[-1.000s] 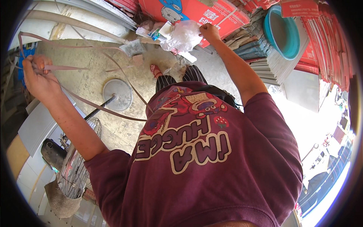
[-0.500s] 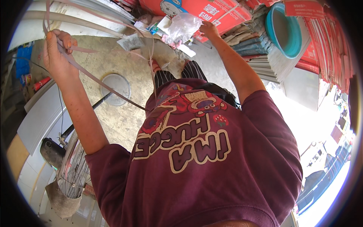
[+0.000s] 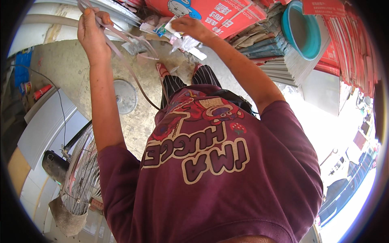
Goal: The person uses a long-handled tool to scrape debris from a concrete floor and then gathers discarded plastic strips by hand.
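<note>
Across the bare floor [image 3: 67,67], we want our feet well clear of trailing loops, and of the stand's round base [image 3: 126,96] to our left. The red carton [image 3: 219,14] stands just beyond the litter [image 3: 154,26], so a low, short reach should spare us from knocking it.

The strap [image 3: 118,53] is in our left hand [image 3: 92,30], its fingers closed around it; loose lengths hang toward the litter, and one runs down to our shirt [image 3: 210,162]. It looks springy, so we do best to grip all its turns together and hold them aside, lest they snag.

Our right hand [image 3: 190,27] is over the litter, fingers curled; we cannot tell whether they are clamped on anything. For the thin plastic bag [image 3: 186,43] just below, a full bunching grasp seems safer than a corner pinch. The small white strip [image 3: 197,53] beside it likely needs a separate fingertip pinch.
</note>
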`<act>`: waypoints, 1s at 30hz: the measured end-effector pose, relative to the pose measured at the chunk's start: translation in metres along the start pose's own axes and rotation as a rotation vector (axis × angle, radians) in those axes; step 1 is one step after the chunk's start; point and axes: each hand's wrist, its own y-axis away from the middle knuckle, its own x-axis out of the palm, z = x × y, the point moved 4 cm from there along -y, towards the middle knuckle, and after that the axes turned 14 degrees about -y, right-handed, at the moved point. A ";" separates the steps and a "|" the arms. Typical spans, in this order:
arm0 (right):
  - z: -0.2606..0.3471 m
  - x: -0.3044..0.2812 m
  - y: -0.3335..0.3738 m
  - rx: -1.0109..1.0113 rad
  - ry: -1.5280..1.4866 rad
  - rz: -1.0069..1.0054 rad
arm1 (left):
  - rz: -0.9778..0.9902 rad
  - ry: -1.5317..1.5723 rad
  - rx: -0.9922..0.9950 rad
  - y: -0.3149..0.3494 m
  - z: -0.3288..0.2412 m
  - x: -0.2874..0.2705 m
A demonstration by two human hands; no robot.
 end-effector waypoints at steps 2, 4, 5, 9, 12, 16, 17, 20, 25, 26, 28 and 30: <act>0.035 0.039 0.002 -0.001 -0.098 0.096 | 0.016 0.018 0.002 0.000 0.010 0.006; 0.060 0.069 0.010 -0.133 -0.303 0.150 | 0.020 0.023 -0.015 0.002 0.012 0.018; 0.069 0.080 0.010 -0.148 -0.250 0.137 | 0.024 0.018 -0.030 0.004 0.012 0.024; 0.073 0.102 0.014 -0.175 -0.254 0.096 | 0.067 0.158 -0.061 0.015 0.014 0.041; 0.062 0.100 0.015 -0.184 -0.096 0.087 | 0.123 0.201 -0.062 0.016 0.022 0.039; 0.048 0.090 0.022 -0.247 0.009 -0.044 | 0.173 0.204 -0.134 0.023 0.020 0.041; 0.048 0.088 0.024 -0.246 0.075 -0.053 | 0.178 0.203 -0.136 0.024 0.023 0.041; 0.045 0.082 0.029 -0.202 0.236 -0.002 | 0.175 0.202 -0.159 0.028 0.029 0.039; 0.018 0.070 0.038 -0.089 0.333 0.048 | 0.151 0.249 -0.205 0.034 0.040 0.040; 0.011 0.067 0.039 -0.069 0.350 0.049 | 0.147 0.261 -0.212 0.035 0.042 0.039; -0.003 0.060 0.040 -0.034 0.382 0.059 | 0.176 0.269 -0.223 0.037 0.047 0.036; -0.018 0.055 0.041 0.040 0.439 0.176 | 0.198 0.263 -0.231 0.040 0.051 0.034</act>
